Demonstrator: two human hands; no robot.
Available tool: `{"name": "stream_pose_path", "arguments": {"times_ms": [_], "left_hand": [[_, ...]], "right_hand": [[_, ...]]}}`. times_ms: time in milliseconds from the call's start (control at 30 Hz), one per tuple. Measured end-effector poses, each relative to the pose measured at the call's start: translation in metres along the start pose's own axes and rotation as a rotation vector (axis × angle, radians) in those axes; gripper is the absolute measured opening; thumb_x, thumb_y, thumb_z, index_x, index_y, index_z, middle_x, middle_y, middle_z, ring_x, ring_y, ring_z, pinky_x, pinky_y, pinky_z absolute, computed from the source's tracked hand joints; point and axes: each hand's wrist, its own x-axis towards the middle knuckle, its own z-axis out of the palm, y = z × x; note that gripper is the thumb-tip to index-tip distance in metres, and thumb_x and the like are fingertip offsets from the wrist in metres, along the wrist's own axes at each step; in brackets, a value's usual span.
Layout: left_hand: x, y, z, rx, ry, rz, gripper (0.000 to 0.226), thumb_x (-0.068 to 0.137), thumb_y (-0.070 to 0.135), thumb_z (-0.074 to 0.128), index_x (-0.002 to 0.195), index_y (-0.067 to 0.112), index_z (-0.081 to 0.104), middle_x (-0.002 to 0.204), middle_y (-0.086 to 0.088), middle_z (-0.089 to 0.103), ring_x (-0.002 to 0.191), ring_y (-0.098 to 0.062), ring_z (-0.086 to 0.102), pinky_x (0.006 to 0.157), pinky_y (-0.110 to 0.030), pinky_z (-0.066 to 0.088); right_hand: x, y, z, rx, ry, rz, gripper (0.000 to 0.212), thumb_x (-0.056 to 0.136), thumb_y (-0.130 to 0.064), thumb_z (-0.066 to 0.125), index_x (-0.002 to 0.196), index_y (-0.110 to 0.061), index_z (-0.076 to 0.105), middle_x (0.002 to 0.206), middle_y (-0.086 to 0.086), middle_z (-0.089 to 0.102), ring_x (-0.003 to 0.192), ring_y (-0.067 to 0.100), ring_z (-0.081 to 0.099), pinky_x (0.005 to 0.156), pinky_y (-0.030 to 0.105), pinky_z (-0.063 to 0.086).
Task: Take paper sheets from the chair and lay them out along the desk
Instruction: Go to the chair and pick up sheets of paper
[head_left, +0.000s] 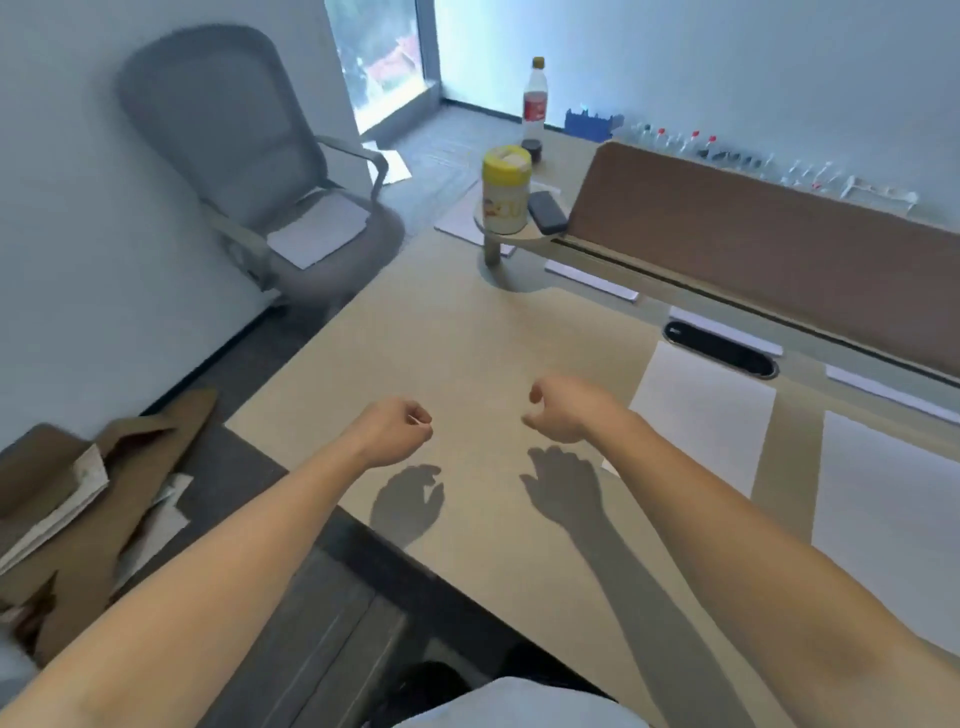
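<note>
My left hand (397, 428) and right hand (558, 410) hover loosely curled and empty over the bench (467, 338), free for the paper stack (319, 228) on the office chair (234, 130); laid sheets (701, 410) lie rightward.

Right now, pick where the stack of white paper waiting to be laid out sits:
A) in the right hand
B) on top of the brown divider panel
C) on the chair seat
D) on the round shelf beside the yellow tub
C: the stack of white paper lies flat on the seat of the grey chair, off the desk, where two sheets lie at the right.
</note>
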Motion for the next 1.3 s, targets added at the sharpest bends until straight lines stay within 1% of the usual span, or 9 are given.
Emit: {"name": "stream_pose_path", "arguments": {"times_ms": [233, 400, 567, 667, 767, 900, 967, 1133, 1300], "left_hand": [[-0.1, -0.151, -0.112, -0.082, 0.175, -0.101, 0.028, 0.095, 0.034, 0.056, 0.12, 0.025, 0.064, 0.109, 0.007, 0.062, 0.1, -0.014, 0.06, 0.08, -0.028, 0.045], [-0.135, -0.235, -0.159, -0.131, 0.298, -0.198, 0.026, 0.094, 0.034, 0.059, 0.117, 0.027, 0.066, 0.107, 0.008, 0.061, 0.099, -0.012, 0.058, 0.084, -0.028, 0.046], [-0.143, -0.318, -0.193, -0.196, 0.369, -0.314, 0.026, 0.093, 0.033, 0.06, 0.117, 0.025, 0.067, 0.118, 0.004, 0.066, 0.108, -0.015, 0.061, 0.09, -0.03, 0.05], [-0.123, -0.358, -0.22, -0.213, 0.378, -0.38, 0.024, 0.093, 0.032, 0.061, 0.115, 0.026, 0.068, 0.119, 0.003, 0.066, 0.107, -0.014, 0.061, 0.092, -0.031, 0.05], [-0.088, -0.393, -0.263, -0.171, 0.376, -0.427, 0.027, 0.093, 0.031, 0.061, 0.119, 0.023, 0.067, 0.123, 0.002, 0.065, 0.111, -0.015, 0.06, 0.09, -0.027, 0.047], [-0.03, -0.42, -0.34, -0.116, 0.355, -0.46, 0.029, 0.096, 0.027, 0.057, 0.122, 0.02, 0.065, 0.123, 0.003, 0.063, 0.108, -0.014, 0.058, 0.088, -0.026, 0.044], [0.0, -0.433, -0.377, -0.066, 0.343, -0.458, 0.028, 0.096, 0.027, 0.055, 0.121, 0.022, 0.066, 0.124, 0.003, 0.063, 0.102, -0.012, 0.056, 0.086, -0.025, 0.044], [0.066, -0.466, -0.451, -0.128, 0.375, -0.437, 0.029, 0.096, 0.031, 0.058, 0.122, 0.023, 0.065, 0.125, 0.003, 0.065, 0.109, -0.013, 0.059, 0.087, -0.025, 0.043], [0.151, -0.499, -0.507, -0.1, 0.289, -0.344, 0.029, 0.096, 0.031, 0.058, 0.123, 0.022, 0.064, 0.124, -0.001, 0.064, 0.111, -0.016, 0.058, 0.091, -0.028, 0.047]], "right_hand": [[0.0, -0.2, 0.009, -0.198, -0.012, -0.224, 0.05, 0.098, -0.044, 0.052, 0.14, -0.017, 0.051, 0.136, 0.008, 0.057, 0.124, 0.03, 0.052, 0.1, 0.037, 0.044], [0.015, -0.311, 0.014, -0.3, 0.0, -0.405, 0.048, 0.098, -0.043, 0.052, 0.139, -0.016, 0.052, 0.137, 0.007, 0.057, 0.125, 0.029, 0.052, 0.101, 0.037, 0.043], [0.051, -0.406, 0.013, -0.28, -0.095, -0.621, 0.045, 0.098, -0.045, 0.052, 0.133, -0.017, 0.056, 0.131, 0.004, 0.062, 0.118, 0.025, 0.058, 0.096, 0.033, 0.044], [0.091, -0.456, 0.009, -0.276, -0.155, -0.679, 0.048, 0.099, -0.043, 0.053, 0.137, -0.015, 0.053, 0.134, 0.004, 0.06, 0.121, 0.024, 0.057, 0.096, 0.031, 0.043], [0.148, -0.508, 0.004, -0.28, -0.164, -0.72, 0.048, 0.097, -0.043, 0.056, 0.137, -0.017, 0.053, 0.134, 0.004, 0.06, 0.121, 0.024, 0.058, 0.102, 0.037, 0.046], [0.224, -0.566, -0.023, -0.253, -0.157, -0.732, 0.046, 0.095, -0.048, 0.056, 0.133, -0.023, 0.055, 0.13, 0.001, 0.063, 0.116, 0.024, 0.06, 0.1, 0.04, 0.049], [0.259, -0.589, -0.041, -0.238, -0.144, -0.733, 0.045, 0.096, -0.047, 0.055, 0.133, -0.022, 0.055, 0.127, 0.001, 0.064, 0.115, 0.024, 0.06, 0.099, 0.039, 0.049], [0.338, -0.637, -0.075, -0.229, -0.124, -0.686, 0.045, 0.097, -0.047, 0.054, 0.134, -0.022, 0.054, 0.126, -0.001, 0.064, 0.115, 0.022, 0.059, 0.095, 0.035, 0.048], [0.413, -0.678, -0.086, -0.21, -0.15, -0.587, 0.045, 0.097, -0.046, 0.053, 0.135, -0.022, 0.052, 0.126, -0.002, 0.063, 0.11, 0.022, 0.061, 0.094, 0.038, 0.05]]}}
